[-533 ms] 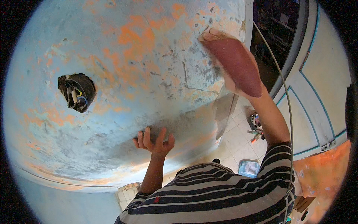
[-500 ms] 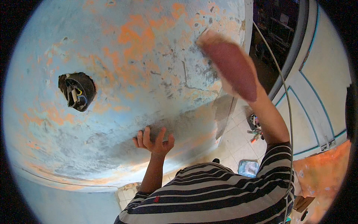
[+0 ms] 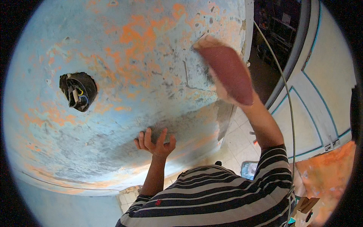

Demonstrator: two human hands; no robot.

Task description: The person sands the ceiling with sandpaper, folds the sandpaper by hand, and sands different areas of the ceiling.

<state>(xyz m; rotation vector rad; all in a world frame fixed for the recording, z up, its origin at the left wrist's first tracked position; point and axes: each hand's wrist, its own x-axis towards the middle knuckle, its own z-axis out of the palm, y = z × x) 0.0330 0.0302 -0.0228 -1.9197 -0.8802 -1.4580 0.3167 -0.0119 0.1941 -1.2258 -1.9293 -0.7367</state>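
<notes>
Shifting right hand [image 3: 221, 86] and reddish-brown sheet [image 3: 229, 73] slightly down-left at wall [image 3: 159, 94]. Gripping sheet lengthwise along hand, pointing long axis upper-left to lower-right. Holding left hand [image 3: 156, 146] well apart, lower left, fingers spread.

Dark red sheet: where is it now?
In the head view, the dark red sheet lies across the right hand, right of centre in the upper half, in front of the patchy wall and just left of the dark doorway.
</notes>
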